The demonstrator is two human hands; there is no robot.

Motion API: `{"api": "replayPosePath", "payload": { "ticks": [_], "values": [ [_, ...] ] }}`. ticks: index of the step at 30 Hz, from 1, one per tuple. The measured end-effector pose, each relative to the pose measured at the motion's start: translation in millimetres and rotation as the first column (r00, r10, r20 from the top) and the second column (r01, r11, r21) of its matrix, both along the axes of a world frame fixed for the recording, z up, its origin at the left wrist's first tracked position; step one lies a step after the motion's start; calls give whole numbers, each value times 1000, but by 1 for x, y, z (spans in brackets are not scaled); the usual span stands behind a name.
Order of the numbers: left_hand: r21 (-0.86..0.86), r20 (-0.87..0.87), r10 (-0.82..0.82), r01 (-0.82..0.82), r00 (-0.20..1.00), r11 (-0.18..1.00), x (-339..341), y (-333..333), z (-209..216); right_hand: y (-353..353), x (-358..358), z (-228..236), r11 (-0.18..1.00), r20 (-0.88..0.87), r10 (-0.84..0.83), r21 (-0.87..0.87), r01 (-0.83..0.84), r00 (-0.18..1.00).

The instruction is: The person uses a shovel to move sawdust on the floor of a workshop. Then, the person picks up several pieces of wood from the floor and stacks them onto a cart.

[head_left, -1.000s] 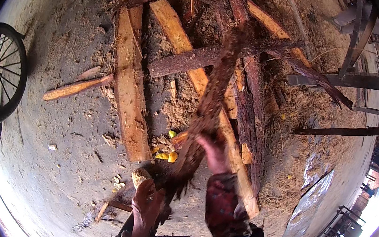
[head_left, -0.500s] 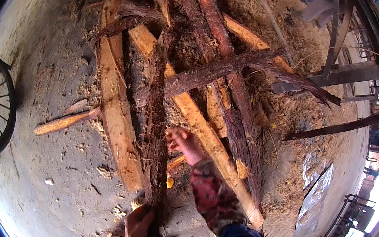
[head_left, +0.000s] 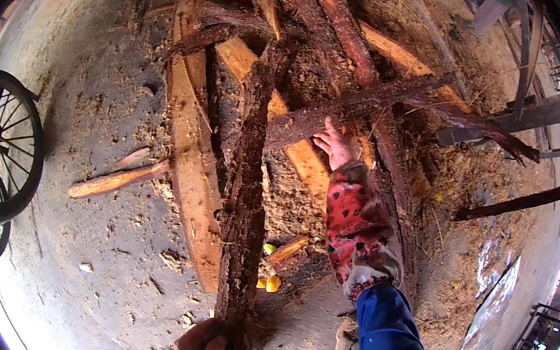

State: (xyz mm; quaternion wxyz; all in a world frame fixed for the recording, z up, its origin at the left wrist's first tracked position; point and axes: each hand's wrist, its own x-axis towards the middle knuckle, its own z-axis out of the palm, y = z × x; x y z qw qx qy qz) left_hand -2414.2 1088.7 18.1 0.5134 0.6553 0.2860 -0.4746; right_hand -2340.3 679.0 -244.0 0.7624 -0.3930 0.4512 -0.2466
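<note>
My left hand [head_left: 201, 347] is closed around the near end of a long, rough bark-covered wood slab [head_left: 246, 206], which points away from me. Farther out, my right hand [head_left: 339, 145] has its fingers spread, at another bark-covered slab [head_left: 401, 95] that lies crosswise over the pile. Its fingertips look to be on or just above that slab's near edge; contact is hard to tell. Beneath the right forearm runs a pale yellow plank [head_left: 310, 168], partly hidden by the sleeve. A broad pale slab [head_left: 190, 178] lies left of the one I hold.
Small yellow pieces [head_left: 272, 284] and a short wood chunk [head_left: 288, 251] lie near the held slab. A spoked wheel [head_left: 3, 148] stands at the far left. Wooden beams [head_left: 525, 118] and a dark pole [head_left: 529, 198] are at the right. Sawdust and bark bits litter the floor.
My right hand has moved up and right, from beside the held slab to the crosswise slab, and its fingers have spread. My left hand stays on the near end. The view has shifted somewhat.
</note>
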Motion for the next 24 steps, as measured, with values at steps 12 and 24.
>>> {"api": "replayPosePath", "payload": {
  "ticks": [12,24],
  "values": [
    [-25,56,60,-59,997,998,-25,-9,17,7,-151,69,921,-232,368,-42,-387,900],
    [-94,90,-95,104,991,990,-62,-37,-22,112,-163,168,515,-32,857,5,-857,515]
  ]
}}
